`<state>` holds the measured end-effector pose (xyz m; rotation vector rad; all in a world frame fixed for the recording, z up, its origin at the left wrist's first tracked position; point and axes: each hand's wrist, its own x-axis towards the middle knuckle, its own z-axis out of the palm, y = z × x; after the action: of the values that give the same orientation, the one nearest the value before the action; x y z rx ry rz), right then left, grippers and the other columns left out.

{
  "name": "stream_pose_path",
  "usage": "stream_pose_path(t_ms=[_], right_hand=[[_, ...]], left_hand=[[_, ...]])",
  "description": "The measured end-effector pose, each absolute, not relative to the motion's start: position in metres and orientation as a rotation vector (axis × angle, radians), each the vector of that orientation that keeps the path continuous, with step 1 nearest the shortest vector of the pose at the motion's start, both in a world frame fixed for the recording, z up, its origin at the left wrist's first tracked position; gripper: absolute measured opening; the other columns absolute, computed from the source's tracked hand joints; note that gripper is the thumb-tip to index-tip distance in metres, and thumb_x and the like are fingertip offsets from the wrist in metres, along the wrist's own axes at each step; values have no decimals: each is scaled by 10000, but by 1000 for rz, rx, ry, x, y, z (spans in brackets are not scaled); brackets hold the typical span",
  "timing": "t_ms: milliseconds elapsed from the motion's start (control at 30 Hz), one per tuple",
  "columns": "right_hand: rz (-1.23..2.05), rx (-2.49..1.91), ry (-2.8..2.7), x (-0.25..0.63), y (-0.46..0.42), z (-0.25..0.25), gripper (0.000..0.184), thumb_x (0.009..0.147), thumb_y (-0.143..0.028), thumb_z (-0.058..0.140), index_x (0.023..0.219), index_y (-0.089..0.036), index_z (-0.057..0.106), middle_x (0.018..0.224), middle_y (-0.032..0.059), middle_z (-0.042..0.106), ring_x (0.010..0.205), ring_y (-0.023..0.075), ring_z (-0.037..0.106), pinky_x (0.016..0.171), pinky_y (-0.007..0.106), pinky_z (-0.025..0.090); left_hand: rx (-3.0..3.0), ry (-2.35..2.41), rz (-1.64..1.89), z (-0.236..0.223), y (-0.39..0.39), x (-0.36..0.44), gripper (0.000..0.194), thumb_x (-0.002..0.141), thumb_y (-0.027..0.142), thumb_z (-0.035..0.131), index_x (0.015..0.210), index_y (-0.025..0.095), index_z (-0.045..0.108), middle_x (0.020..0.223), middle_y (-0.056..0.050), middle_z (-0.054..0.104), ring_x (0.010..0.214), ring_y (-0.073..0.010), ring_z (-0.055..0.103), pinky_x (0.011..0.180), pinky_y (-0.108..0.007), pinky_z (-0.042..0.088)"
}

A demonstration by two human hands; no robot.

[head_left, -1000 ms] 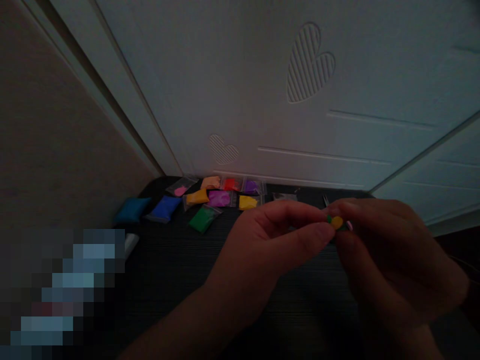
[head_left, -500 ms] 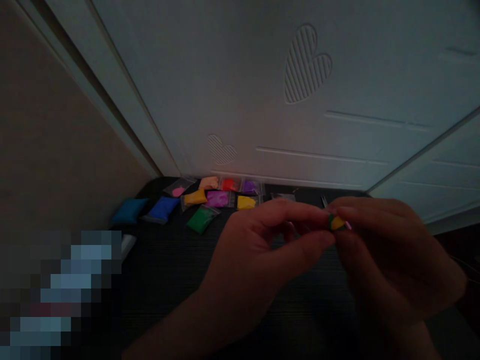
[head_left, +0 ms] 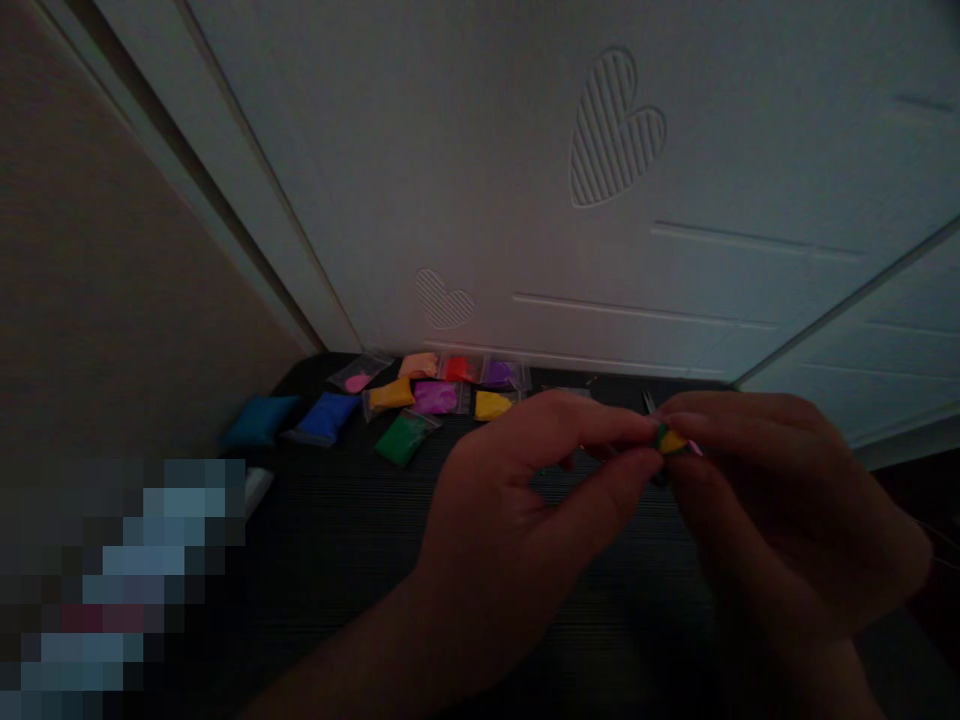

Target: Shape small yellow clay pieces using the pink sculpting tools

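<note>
Between the fingertips of both hands is a small yellow and green piece of modelling clay [head_left: 672,441], with a bit of pink showing at its right side. My left hand [head_left: 525,490] pinches its left, green end with thumb and forefinger. From the right, my right hand [head_left: 787,500] closes thumb and fingers on the same piece. The fingers cover much of it, and the picture is dark, so its full shape is hidden. Just behind the hands, the tip of a thin metal tool [head_left: 649,402] shows on the dark table [head_left: 337,580].
Clear bags of coloured clay lie along the back: a green bag [head_left: 405,438], a blue bag [head_left: 324,418], a teal bag [head_left: 259,420], a yellow bag [head_left: 493,405] and several others. A white panel [head_left: 487,180] with embossed hearts rises behind the table. A blurred-out patch covers the lower left.
My left fingertips have shifted slightly on the clay piece, and the left hand has tilted a little. Both hands keep hold of it. The bags have not moved.
</note>
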<state>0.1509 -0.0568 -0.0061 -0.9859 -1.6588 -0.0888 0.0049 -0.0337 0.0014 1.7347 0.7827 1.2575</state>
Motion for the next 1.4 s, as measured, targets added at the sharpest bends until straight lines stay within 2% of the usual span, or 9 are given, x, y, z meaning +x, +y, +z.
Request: stream_pose_path(t_ms=[200,733,1033,1400], right_hand=[[-93,-989,-1658,151,-56,-6,201,722,-150,578,893,-249,613,831,21,643,763,194,594,639,362,490],[-22,-1007,-1743,157,-59,-1,273,689,-115,605,927,-248,610,858,20,644,780,191,590,642,350,492],[-52,-1022,-1703,154,-59,-3,214,729,-172,578,919,-267,601,858,18,650,777,201,597,631,368,497],[-48,-1018,-1704,155,-58,-3,212,719,-135,577,891,-253,614,835,19,651,759,195,599,623,361,496]], left_hand=[[1836,810,1342,4,-33,5,169,700,115,595,819,226,642,773,31,656,703,-108,586,653,-221,466],[1890,827,1350,4,-32,6,162,692,135,607,819,230,642,776,30,664,711,-114,594,654,-228,469],[1852,849,1300,5,-33,5,152,720,168,568,828,241,646,772,8,667,699,-138,595,650,-267,474],[1761,819,1306,3,-35,6,158,701,154,594,826,227,656,776,6,669,724,-139,593,663,-255,476]])
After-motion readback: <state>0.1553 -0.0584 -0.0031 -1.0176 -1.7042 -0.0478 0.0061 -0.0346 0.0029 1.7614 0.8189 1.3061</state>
